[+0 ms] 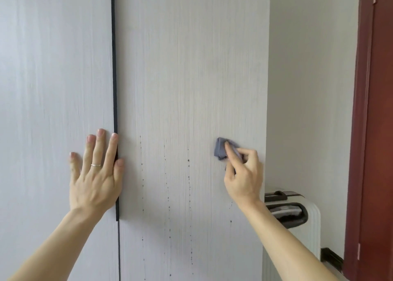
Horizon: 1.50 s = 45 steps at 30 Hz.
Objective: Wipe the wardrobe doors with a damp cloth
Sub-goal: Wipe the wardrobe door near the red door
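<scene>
against the left door (53, 78), the left hand (96, 178) lies flat with fingers straight and spread. its thumb lies over the black strip (114, 89) at the seam, and it holds nothing. it looks set there to brace the body and steady the doors under the rubbing. on the right door (191, 68), toward its outer edge, the right hand (244, 174) pinches a small bunched grey-blue cloth (220, 150) between curled fingers and thumb, the wad pressed to the panel. bunching it small likely puts more pressure on one spot. dark drips (188, 174) run down this panel in thin trails between the two hands and below the cloth. the cloth sits at about the height where they start, a sensible place to begin sweeping across and down. those trails are not yet wiped, so the job seems far from done. beyond the door's edge a pale suitcase (297, 212) stands by the wall.
</scene>
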{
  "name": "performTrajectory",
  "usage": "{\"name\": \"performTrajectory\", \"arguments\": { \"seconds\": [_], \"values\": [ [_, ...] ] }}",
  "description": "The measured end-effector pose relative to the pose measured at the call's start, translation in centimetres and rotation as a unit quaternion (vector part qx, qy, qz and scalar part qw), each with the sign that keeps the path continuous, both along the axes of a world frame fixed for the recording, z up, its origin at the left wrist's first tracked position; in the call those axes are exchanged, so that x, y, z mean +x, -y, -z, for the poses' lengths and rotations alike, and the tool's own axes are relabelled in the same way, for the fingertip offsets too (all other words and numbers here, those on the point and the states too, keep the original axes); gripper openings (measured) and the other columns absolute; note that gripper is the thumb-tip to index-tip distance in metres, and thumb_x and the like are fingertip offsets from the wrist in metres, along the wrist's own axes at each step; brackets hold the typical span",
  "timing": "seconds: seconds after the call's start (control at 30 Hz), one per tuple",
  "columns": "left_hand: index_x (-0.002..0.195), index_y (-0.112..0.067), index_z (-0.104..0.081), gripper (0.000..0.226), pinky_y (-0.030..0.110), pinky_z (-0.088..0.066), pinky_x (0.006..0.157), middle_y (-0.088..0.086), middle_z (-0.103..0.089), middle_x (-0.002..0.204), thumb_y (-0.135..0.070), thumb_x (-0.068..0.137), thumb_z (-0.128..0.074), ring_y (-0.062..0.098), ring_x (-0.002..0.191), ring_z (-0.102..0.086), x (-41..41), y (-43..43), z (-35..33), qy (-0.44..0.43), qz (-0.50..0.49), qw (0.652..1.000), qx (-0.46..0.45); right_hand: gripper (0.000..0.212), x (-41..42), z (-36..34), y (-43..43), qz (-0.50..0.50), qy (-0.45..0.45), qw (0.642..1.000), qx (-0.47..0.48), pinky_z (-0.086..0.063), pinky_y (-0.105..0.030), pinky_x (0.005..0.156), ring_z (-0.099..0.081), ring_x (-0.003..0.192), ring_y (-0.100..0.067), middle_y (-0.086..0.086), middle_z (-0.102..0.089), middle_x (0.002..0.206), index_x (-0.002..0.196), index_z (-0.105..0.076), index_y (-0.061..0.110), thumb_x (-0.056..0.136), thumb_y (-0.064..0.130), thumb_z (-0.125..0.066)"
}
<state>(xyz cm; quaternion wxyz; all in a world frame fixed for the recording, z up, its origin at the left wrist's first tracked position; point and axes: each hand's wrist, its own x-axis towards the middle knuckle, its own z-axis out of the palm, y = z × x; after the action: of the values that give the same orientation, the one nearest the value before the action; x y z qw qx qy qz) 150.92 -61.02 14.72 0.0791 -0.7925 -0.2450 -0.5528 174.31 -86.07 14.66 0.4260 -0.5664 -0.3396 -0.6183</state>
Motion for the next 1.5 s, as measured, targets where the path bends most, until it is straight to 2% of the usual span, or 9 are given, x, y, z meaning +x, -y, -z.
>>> {"name": "performTrajectory", "arguments": {
  "seconds": [0.1,0.3,0.53,0.7,0.77,1.0,1.17,1.27,1.5],
  "values": [
    [0.16,-0.034,0.007,0.061,0.059,-0.006,0.122,-0.011,0.01,0.169,-0.047,0.104,-0.013,0.006,0.153,0.013,-0.4,-0.3,0.2,-0.016,0.004,1.0,0.01,0.036,0.7,0.1,1.1,0.022,0.038,0.997,-0.055,-0.049,-0.043,0.064,-0.063,0.077,-0.024,-0.005,-0.061,0.101,0.119,-0.073,0.024,0.09,0.011,-0.056],
    [0.162,-0.027,0.002,0.061,0.058,-0.002,0.122,-0.008,0.008,0.169,-0.047,0.105,-0.013,0.009,0.154,0.011,-0.1,-0.8,2.2,-0.009,-0.001,1.0,0.011,0.039,1.5,-5.9,1.3,-0.026,-0.109,0.989,0.097,-0.053,-0.043,0.067,-0.059,0.077,-0.015,-0.002,-0.054,0.107,0.123,-0.071,0.029,0.09,0.013,-0.057],
    [0.162,-0.027,0.001,0.061,0.059,0.0,0.121,-0.01,0.011,0.169,-0.046,0.106,-0.014,0.008,0.154,0.014,0.5,-0.8,2.7,0.006,0.012,1.0,0.003,0.038,-1.3,1.7,-0.4,0.016,0.062,0.991,-0.117,-0.045,-0.038,0.061,-0.059,0.068,-0.021,-0.003,-0.06,0.093,0.119,-0.074,0.023,0.087,0.008,-0.06],
    [0.162,-0.027,0.001,0.061,0.062,-0.006,0.121,-0.006,0.008,0.17,-0.042,0.105,-0.016,0.012,0.155,0.01,0.7,-0.8,2.8,0.011,0.001,1.0,0.011,0.04,-2.8,-6.6,-2.7,-0.044,-0.075,0.995,0.049,-0.052,-0.044,0.064,-0.059,0.072,-0.017,0.007,-0.05,0.096,0.118,-0.073,0.03,0.085,0.011,-0.06],
    [0.162,-0.027,0.001,0.061,0.061,-0.006,0.121,-0.005,0.007,0.17,-0.041,0.105,-0.017,0.013,0.155,0.009,0.7,-0.9,2.9,0.013,-0.001,1.0,0.015,0.041,-3.8,-7.1,-4.5,-0.053,-0.065,0.995,0.055,-0.052,-0.044,0.062,-0.059,0.072,-0.018,0.005,-0.048,0.095,0.119,-0.073,0.029,0.085,0.01,-0.06],
    [0.162,-0.025,-0.001,0.062,0.061,-0.007,0.122,-0.003,0.005,0.17,-0.042,0.106,-0.018,0.016,0.156,0.007,0.5,-1.0,3.4,0.013,-0.006,1.0,0.027,0.041,-7.0,0.5,-6.4,-0.002,0.122,0.974,-0.191,-0.036,-0.034,0.064,-0.06,0.07,-0.025,0.0,-0.061,0.089,0.115,-0.076,0.029,0.082,0.009,-0.06],
    [0.162,-0.022,-0.008,0.061,0.058,-0.006,0.122,-0.001,0.0,0.17,-0.042,0.106,-0.019,0.018,0.156,0.003,0.5,-1.0,3.8,0.021,-0.01,0.999,0.045,0.041,-6.9,-10.8,-6.6,0.015,0.019,0.997,-0.07,-0.038,-0.036,0.067,-0.06,0.071,-0.025,-0.002,-0.058,0.093,0.113,-0.075,0.031,0.081,0.013,-0.058],
    [0.162,-0.02,-0.012,0.061,0.057,-0.006,0.121,0.001,-0.004,0.17,-0.041,0.106,-0.02,0.019,0.157,-0.001,0.7,-1.1,4.3,0.033,-0.017,0.997,0.06,0.043,-7.3,-12.0,-7.5,-0.006,-0.025,0.999,-0.042,-0.038,-0.036,0.068,-0.057,0.069,-0.024,-0.005,-0.056,0.096,0.115,-0.074,0.029,0.08,0.008,-0.059],
    [0.16,-0.014,-0.023,0.059,0.059,-0.017,0.12,0.007,-0.016,0.168,-0.041,0.107,-0.023,0.026,0.155,-0.014,0.3,-1.5,4.9,0.036,-0.03,0.993,0.107,0.043,-8.8,-1.9,-7.7,0.034,0.172,0.955,-0.237,-0.033,-0.034,0.06,-0.058,0.067,-0.028,-0.001,-0.06,0.085,0.114,-0.076,0.027,0.077,0.008,-0.062]
  ]
}}
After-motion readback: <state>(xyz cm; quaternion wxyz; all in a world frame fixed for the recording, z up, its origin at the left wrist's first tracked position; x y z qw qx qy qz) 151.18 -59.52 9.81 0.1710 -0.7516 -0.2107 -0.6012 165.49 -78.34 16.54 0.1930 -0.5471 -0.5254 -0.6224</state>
